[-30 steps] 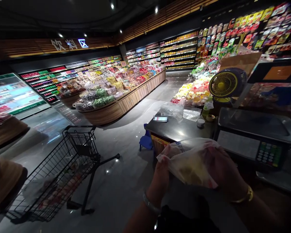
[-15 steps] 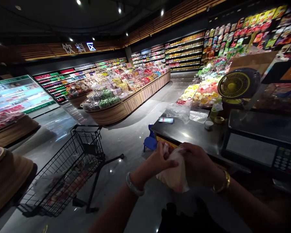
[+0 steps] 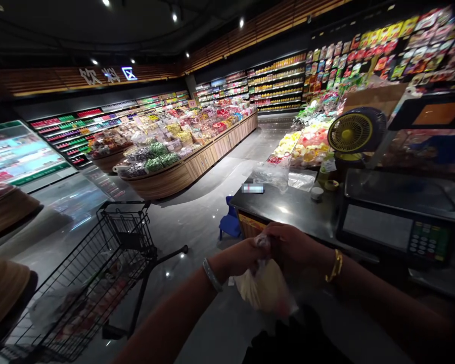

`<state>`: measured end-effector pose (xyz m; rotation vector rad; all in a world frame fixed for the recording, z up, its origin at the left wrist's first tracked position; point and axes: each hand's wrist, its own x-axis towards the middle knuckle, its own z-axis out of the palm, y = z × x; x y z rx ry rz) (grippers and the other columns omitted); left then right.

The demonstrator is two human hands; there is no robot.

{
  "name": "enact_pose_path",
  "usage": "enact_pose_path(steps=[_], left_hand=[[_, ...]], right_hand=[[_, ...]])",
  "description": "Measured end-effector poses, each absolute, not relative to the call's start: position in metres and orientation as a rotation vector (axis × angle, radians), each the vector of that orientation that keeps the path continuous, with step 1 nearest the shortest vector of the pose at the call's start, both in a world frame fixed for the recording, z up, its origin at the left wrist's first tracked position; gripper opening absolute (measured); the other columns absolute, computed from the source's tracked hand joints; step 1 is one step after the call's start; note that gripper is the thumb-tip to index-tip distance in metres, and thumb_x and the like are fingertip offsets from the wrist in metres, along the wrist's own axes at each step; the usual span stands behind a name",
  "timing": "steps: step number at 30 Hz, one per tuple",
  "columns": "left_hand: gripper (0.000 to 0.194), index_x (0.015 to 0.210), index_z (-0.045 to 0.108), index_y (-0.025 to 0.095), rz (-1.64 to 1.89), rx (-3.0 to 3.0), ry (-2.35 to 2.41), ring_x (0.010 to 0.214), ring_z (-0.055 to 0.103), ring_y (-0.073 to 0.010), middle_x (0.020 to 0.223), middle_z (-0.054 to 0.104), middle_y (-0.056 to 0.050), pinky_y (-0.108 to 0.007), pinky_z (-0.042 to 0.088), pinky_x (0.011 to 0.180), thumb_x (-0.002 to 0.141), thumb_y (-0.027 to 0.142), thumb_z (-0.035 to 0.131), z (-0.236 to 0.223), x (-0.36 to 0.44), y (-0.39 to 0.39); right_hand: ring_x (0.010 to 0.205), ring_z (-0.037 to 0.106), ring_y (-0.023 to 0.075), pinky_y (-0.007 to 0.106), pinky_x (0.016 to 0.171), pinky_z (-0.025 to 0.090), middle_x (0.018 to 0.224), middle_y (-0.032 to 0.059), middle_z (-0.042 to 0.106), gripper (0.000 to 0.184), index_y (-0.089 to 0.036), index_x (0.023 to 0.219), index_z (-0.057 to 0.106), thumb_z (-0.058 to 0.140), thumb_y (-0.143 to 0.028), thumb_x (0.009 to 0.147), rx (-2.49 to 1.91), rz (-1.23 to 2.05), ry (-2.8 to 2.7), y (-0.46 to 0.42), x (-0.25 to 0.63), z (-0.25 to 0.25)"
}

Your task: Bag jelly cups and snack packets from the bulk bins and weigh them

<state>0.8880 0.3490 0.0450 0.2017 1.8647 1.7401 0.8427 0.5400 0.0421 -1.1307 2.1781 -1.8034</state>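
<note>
A plastic bag [image 3: 263,288] with pale contents hangs below my two hands, in front of the counter's near edge. My left hand [image 3: 246,255] is closed around the gathered neck of the bag. Right beside it, my right hand [image 3: 293,245] is also closed on the bag's twisted top. The two hands nearly touch, and the right fingertips are partly hidden. What exactly is inside the bag cannot be made out.
A dark metal counter [image 3: 299,210] carries a weighing scale [image 3: 379,227], a yellow-rimmed fan [image 3: 351,134] and clear plastic bags [image 3: 269,174]. A shopping cart [image 3: 125,237] stands at left. A blue chair [image 3: 229,222] is beside the counter. Produce displays [image 3: 155,187] lie beyond.
My hands have drawn together at the bag's neck, and the bag now hangs lower beneath them. The surroundings have shifted slightly left in view.
</note>
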Motion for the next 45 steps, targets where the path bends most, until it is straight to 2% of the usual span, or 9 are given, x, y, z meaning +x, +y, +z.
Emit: enact_pose_path(steps=[5,11,16,20,22,28,37,41,45], left_hand=[[0.053,0.074,0.058,0.017,1.873,0.133,1.700,0.043,0.041,-0.0079,0.059,0.049,0.003,-0.024,0.033,0.044,0.082,0.069,0.057,0.041,0.890,0.361],[0.034,0.077,0.068,0.011,2.042,0.015,1.545,0.059,0.052,-0.0097,0.070,0.061,-0.004,-0.024,0.038,0.058,0.067,0.040,0.084,0.043,0.890,0.360],[0.033,0.085,0.070,0.013,2.138,-0.015,1.580,0.059,0.051,-0.0080,0.072,0.062,-0.001,-0.023,0.038,0.061,0.062,0.028,0.089,0.047,0.900,0.355],[0.028,0.077,0.064,0.015,2.045,0.117,1.742,0.064,0.055,-0.0109,0.074,0.063,0.000,-0.026,0.043,0.066,0.063,0.024,0.086,0.063,0.910,0.345],[0.022,0.076,0.063,0.016,1.940,0.223,1.865,0.070,0.057,-0.0135,0.077,0.064,-0.001,-0.027,0.045,0.068,0.065,0.020,0.082,0.072,0.915,0.337],[0.009,0.080,0.062,0.019,1.350,0.418,2.766,0.070,0.059,-0.0177,0.077,0.066,-0.002,-0.030,0.044,0.065,0.074,0.013,0.067,0.070,0.936,0.308],[0.026,0.115,0.060,0.019,0.918,-0.043,3.422,0.099,0.062,-0.0264,0.108,0.069,-0.011,-0.041,0.047,0.087,0.091,0.015,0.053,0.031,0.980,0.274],[0.015,0.105,0.064,0.021,0.682,-0.121,3.508,0.093,0.066,-0.0228,0.098,0.071,-0.006,-0.037,0.050,0.084,0.095,0.024,0.053,0.021,0.984,0.246],[0.014,0.095,0.065,0.021,0.502,-0.112,3.543,0.092,0.066,-0.0205,0.092,0.072,-0.004,-0.034,0.051,0.084,0.097,0.024,0.052,0.005,0.983,0.209]], right_hand=[[0.075,0.063,0.0176,0.030,0.069,0.047,0.084,0.0031,0.069,0.016,-0.020,0.079,0.069,0.056,-0.013,0.087,-1.039,-1.415,2.659,0.543,0.862,0.039],[0.082,0.062,0.0228,0.040,0.080,0.041,0.086,0.0057,0.069,0.017,-0.019,0.083,0.066,0.053,-0.009,0.090,-1.163,-0.706,3.192,0.542,0.906,0.054],[0.098,0.063,0.0255,0.043,0.089,0.047,0.105,0.0075,0.069,0.010,-0.022,0.096,0.066,0.058,-0.019,0.091,-1.097,-1.140,3.061,0.550,0.916,0.027],[0.133,0.049,0.0324,0.054,0.106,0.042,0.145,0.0131,0.053,0.067,-0.025,0.144,0.045,0.070,-0.028,0.081,-1.068,-1.572,2.576,0.545,0.895,0.009],[0.133,0.050,0.0309,0.052,0.108,0.042,0.146,0.0120,0.053,0.073,-0.027,0.148,0.041,0.071,-0.029,0.082,-1.136,-1.677,2.297,0.532,0.886,0.009],[0.086,0.065,0.0206,0.035,0.079,0.051,0.092,0.0047,0.072,0.011,-0.021,0.091,0.070,0.059,-0.021,0.086,-1.097,-1.740,2.208,0.476,0.883,0.000],[0.076,0.062,0.0218,0.035,0.072,0.049,0.078,0.0039,0.068,0.020,-0.020,0.081,0.067,0.060,-0.038,0.086,-1.034,-1.597,2.092,0.421,0.901,-0.010],[0.087,0.063,0.0254,0.037,0.078,0.051,0.086,0.0062,0.070,0.038,-0.022,0.087,0.068,0.053,-0.056,0.090,-0.794,-1.686,1.711,0.394,0.894,-0.004],[0.074,0.057,0.0204,0.034,0.070,0.048,0.075,0.0019,0.061,0.037,-0.022,0.077,0.060,0.054,-0.058,0.088,-0.737,-1.674,1.702,0.341,0.874,-0.011]])
